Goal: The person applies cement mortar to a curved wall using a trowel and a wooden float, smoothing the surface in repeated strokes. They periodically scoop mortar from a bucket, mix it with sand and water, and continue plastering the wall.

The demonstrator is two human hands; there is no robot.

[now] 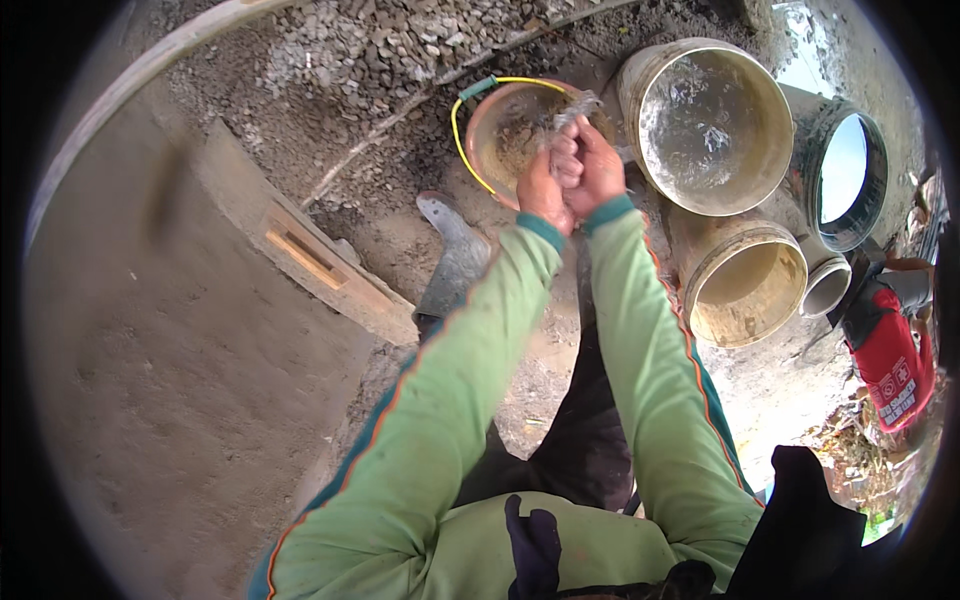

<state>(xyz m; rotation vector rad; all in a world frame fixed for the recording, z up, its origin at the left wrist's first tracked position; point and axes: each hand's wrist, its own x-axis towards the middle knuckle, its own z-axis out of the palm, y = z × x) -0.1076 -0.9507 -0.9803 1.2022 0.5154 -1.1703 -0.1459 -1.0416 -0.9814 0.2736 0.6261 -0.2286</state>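
My left hand (543, 190) and my right hand (602, 168) are closed tightly against each other, fingers curled in. A crumpled, see-through, shiny thing (578, 108) sticks out beyond the knuckles; whether it is wet plastic or splashing water I cannot make out. Both hands are above the near right rim of a reddish-brown bucket (477, 142). Brownish, muddy matter shows inside it. The bucket's yellow wire handle (456, 128), with a green grip, lies over toward the left side.
Right of the hands stand a large water-filled pail (648, 130), a second pail (700, 300) and a dark drum (865, 225). Gravel (390, 45) is heaped beyond. At left is a grey mortar surface (200, 400) with a wooden float (305, 255). My boot (455, 260) stands near the bucket.
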